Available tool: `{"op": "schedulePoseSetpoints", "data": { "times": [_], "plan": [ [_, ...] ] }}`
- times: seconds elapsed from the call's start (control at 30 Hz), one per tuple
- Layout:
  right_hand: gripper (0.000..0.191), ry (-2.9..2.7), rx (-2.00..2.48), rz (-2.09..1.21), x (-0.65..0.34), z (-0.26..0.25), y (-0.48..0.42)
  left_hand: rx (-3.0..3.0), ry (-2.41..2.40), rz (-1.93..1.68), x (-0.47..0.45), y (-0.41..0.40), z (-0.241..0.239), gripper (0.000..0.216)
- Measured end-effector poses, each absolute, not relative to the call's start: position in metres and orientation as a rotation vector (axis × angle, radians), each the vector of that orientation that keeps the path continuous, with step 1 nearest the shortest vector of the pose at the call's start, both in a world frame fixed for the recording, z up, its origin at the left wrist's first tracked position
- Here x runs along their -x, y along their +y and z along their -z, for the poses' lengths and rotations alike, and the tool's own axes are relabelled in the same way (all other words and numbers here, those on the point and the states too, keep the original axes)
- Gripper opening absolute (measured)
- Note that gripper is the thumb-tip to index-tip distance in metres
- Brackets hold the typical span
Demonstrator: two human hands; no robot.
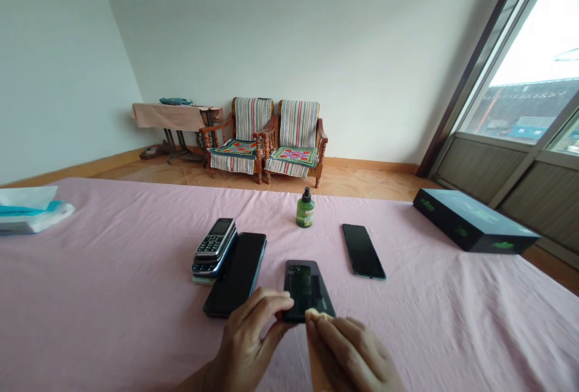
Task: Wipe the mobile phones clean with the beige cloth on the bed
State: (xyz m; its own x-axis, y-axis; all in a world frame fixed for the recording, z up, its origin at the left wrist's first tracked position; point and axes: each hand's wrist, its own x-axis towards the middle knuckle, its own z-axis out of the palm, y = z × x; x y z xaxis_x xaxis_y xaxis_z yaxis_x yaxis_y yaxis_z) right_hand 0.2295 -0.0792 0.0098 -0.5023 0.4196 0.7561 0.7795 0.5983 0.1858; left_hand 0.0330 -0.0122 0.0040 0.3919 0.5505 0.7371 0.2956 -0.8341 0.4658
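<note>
My left hand grips a dark smartphone by its near left edge, thumb below and fingers on top. The phone's glossy dark back faces up and shows reflections. In my right hand is a folded pale tan cloth, pressed against the phone's near end. Left of the phone, a black smartphone lies beside a small stack of phones, with a silver keypad phone on top. Off to the right lies another smartphone, dark screen up.
A green spray bottle stands beyond the phones on the pink cloth-covered surface. A black box sits at the right, a tissue pack at the far left. Past the far edge are two wooden chairs and a covered sewing table.
</note>
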Motion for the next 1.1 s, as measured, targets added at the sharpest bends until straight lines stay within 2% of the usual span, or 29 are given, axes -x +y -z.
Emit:
{"op": "schedulePoseSetpoints", "data": {
  "times": [0.47, 1.1],
  "plan": [
    [0.023, -2.116, 0.89, 0.758, -0.222, -0.002, -0.075, -2.4, 0.704, -1.411, -0.031, -0.012, 0.001, 0.01],
    [0.02, -2.183, 0.692, 0.596, -0.22, -0.011, -0.068, -2.51, 0.614, -1.152, -0.027, -0.015, 0.016, 0.013]
  ]
}}
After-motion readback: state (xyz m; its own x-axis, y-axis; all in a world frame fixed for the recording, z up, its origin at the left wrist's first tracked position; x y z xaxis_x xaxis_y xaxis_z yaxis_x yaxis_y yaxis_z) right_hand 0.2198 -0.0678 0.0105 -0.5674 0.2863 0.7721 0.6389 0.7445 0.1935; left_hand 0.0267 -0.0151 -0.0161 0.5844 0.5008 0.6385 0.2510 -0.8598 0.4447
